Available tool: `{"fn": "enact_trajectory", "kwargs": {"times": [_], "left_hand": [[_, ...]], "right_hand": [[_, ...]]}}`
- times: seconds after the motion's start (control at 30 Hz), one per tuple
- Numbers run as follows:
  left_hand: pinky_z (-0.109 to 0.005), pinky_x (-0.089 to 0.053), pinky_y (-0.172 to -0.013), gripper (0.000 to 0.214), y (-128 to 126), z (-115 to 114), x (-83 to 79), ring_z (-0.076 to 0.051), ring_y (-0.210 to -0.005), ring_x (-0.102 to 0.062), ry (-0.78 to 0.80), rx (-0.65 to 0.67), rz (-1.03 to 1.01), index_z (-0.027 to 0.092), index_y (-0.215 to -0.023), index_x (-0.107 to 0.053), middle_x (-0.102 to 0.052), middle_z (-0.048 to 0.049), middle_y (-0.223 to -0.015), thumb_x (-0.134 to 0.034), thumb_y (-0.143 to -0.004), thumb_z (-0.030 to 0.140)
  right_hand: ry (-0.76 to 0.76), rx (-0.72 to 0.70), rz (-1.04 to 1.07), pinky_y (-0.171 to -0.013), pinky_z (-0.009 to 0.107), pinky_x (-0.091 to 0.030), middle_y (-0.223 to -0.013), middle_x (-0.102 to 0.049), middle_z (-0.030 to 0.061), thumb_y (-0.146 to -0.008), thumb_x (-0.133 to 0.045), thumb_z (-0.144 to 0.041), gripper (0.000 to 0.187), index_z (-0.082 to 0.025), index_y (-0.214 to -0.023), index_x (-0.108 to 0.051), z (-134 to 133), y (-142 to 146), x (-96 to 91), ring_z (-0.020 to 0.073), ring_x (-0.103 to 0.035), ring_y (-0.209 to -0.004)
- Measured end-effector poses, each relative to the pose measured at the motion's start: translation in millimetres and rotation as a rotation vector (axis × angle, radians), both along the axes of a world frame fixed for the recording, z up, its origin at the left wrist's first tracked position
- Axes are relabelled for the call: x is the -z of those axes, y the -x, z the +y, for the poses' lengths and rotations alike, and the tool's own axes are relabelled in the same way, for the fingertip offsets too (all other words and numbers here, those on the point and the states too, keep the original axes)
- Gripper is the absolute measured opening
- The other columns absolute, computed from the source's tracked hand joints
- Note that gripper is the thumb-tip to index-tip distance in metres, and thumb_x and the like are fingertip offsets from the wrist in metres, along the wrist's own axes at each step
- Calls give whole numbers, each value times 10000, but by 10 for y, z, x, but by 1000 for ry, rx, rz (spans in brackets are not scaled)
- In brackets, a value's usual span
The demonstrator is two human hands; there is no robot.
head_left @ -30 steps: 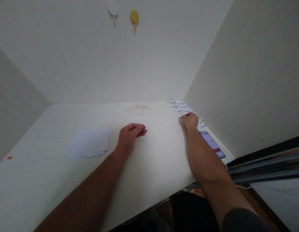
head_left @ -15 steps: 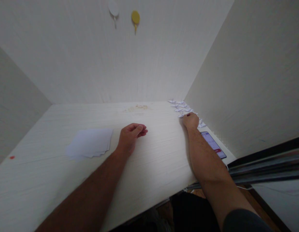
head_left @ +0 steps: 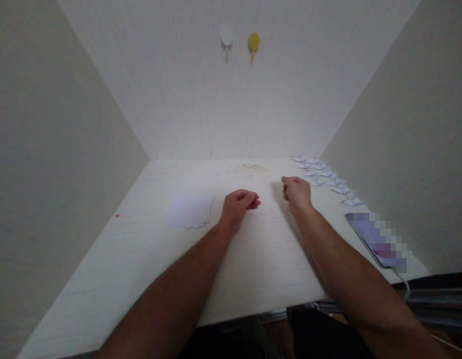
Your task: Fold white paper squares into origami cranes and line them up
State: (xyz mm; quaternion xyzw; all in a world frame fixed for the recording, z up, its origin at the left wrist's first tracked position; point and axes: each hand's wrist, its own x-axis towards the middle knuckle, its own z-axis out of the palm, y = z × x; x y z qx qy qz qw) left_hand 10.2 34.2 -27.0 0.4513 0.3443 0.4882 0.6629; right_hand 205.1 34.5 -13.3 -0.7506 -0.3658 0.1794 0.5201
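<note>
My left hand rests on the white table with its fingers curled in loosely, nothing visible in it. Just to its left lies a small stack of white paper squares. My right hand hovers near the table's middle, fingers curled, apparently holding nothing. A row of several small folded paper pieces runs along the right wall, right of that hand.
A phone with a white cable lies at the table's right front, by the wall. Two round hooks, one white and one yellow, hang on the back wall. A brownish stain marks the table's far edge.
My right hand has pulled back from the row of folded pieces toward the table's middle. The view has swung left. My left hand has stayed put.
</note>
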Motion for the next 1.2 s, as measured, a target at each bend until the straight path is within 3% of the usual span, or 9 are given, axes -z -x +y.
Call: {"fn": "enact_trajectory", "kwargs": {"times": [0.07,0.17,0.33,0.53,0.63,0.77,0.9,1.03,1.2], "left_hand": [[-328,-548,-677,239,6,-3,11,-163,-665,-678,-19,-2,20,143,-706,-708,-719,-75,-739,-782,-702,369],[-316,-538,-657,221,15,-7,19,-157,-653,-671,-47,-14,51,150,-701,-699,-710,-65,-720,-761,-719,361],[-312,-532,-644,188,23,2,5,-153,-639,-662,-68,-19,105,148,-704,-698,-704,-66,-710,-745,-724,329],[-292,-503,-606,178,-3,-35,8,-150,-628,-649,-133,-71,166,151,-707,-698,-707,-69,-713,-741,-727,322],[-276,-458,-563,154,49,-36,-45,-143,-603,-620,-189,-166,259,163,-693,-693,-706,-67,-717,-711,-736,310],[-284,-401,-554,116,385,80,-256,-154,-567,-584,-260,-330,623,185,-678,-690,-672,-52,-643,-705,-728,288],[-344,-471,-765,86,917,181,-532,-252,-802,-669,-377,-472,1251,197,-671,-718,-716,-89,-769,-752,-675,276],[-379,-489,-883,431,1221,155,-690,-345,-1074,-668,-212,-211,1774,175,-1035,-767,-739,-145,-1144,-745,-688,429],[-377,-511,-853,675,1218,138,-683,-361,-1068,-684,-175,14,1911,124,-1219,-716,-722,-205,-1211,-726,-676,524]], "right_hand": [[-7,-62,182,-478,268,-392,-541,-555,-21,-828,-607,-369,199,-203,-724,-579,18,331,104,148,-494,-469],[-106,-95,101,-545,259,-402,-562,-556,-33,-792,-654,-379,214,-207,-683,-589,-2,521,208,139,-493,-537],[-152,-207,57,-561,268,-363,-525,-474,-48,-861,-575,-452,367,-226,-586,-486,-53,441,218,128,-431,-536],[-120,-354,-114,-593,277,-341,-546,-511,-38,-848,-594,-385,313,-210,-597,-527,-166,422,177,132,-458,-562],[-106,-383,-127,-614,274,-354,-562,-536,-32,-837,-605,-365,282,-205,-614,-545,-208,378,166,135,-484,-581],[-108,-403,-91,-641,271,-381,-601,-583,-23,-813,-613,-312,197,-196,-657,-580,-219,352,158,138,-520,-607],[-119,-425,-103,-672,274,-403,-633,-612,-19,-780,-624,-288,155,-193,-661,-594,-221,370,150,137,-523,-622],[-124,-440,-104,-678,288,-407,-635,-614,-15,-765,-628,-300,150,-193,-663,-605,-228,372,144,146,-531,-631],[-126,-441,-112,-658,289,-394,-611,-590,-21,-760,-634,-290,153,-196,-646,-595,-234,361,152,145,-524,-617]]}}
